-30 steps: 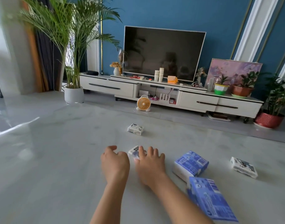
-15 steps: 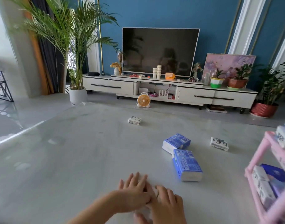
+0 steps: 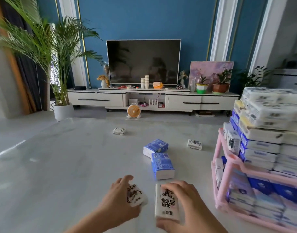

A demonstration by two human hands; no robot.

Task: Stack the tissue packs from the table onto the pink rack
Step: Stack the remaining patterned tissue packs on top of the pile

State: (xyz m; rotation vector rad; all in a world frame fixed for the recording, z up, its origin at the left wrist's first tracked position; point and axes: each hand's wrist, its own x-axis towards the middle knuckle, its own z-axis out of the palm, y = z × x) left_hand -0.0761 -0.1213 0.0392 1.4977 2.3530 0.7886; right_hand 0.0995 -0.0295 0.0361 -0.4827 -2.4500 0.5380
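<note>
Near the table's (image 3: 60, 165) front edge, hands now apart vs. joined 0.5 s ago: left hand (image 3: 117, 200) pinches a small white pack (image 3: 135, 195), right hand (image 3: 186, 204) curls round a 2nd white pack (image 3: 167, 202). Pink rack (image 3: 226, 180) at right edge, piled high; both packs prob. go there next.

— What's new since a second ago?
— Both hands were stretched far out over a small white pack. They have since pulled back close and parted.
— Holding anything?
— Yes. The left hand (image 3: 117, 200) grips the left pack (image 3: 135, 196), and the right hand (image 3: 189, 204) grips the right pack (image 3: 166, 204).
— Anything else?
— The view swung right, so the rack (image 3: 228, 169) now shows.
</note>
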